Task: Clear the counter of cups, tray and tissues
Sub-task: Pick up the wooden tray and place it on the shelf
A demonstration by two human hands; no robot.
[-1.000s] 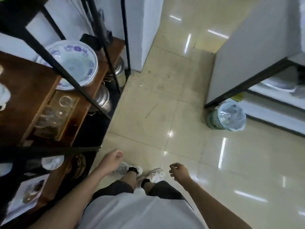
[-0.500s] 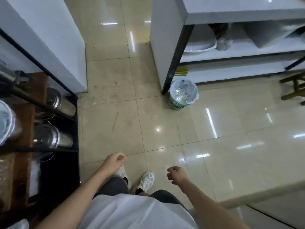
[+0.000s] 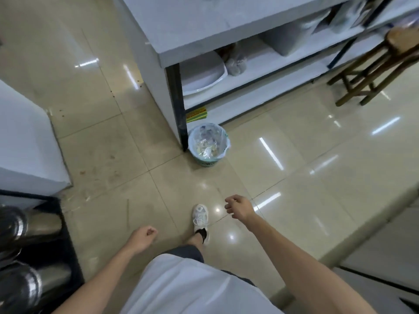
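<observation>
A grey counter [image 3: 204, 26] with open shelves below it fills the upper middle of the head view. No cups, tray or tissues show on the part of its top in view. At its near corner on the floor stands a small green waste bin [image 3: 208, 145] lined with a clear bag and holding rubbish. My left hand [image 3: 142, 237] hangs low at the centre, fingers curled shut with nothing in them. My right hand [image 3: 239, 207] is a little ahead of it, fingers loosely bent and apart, holding nothing. Both hands are over the tiled floor, well short of the bin.
A white dish [image 3: 201, 73] and a bagged bundle [image 3: 235, 63] lie on the counter's lower shelf. A wooden stool [image 3: 374, 64] stands at the upper right. Steel pots [image 3: 25, 225] sit on a dark rack at the lower left, behind a white cabinet [image 3: 25, 143]. A pale ledge [image 3: 371, 225] runs along the right.
The view has swung right, away from the dark rack with the bowl and glasses, toward the counter and bin. My right hand has moved forward, and one foot has stepped ahead.
</observation>
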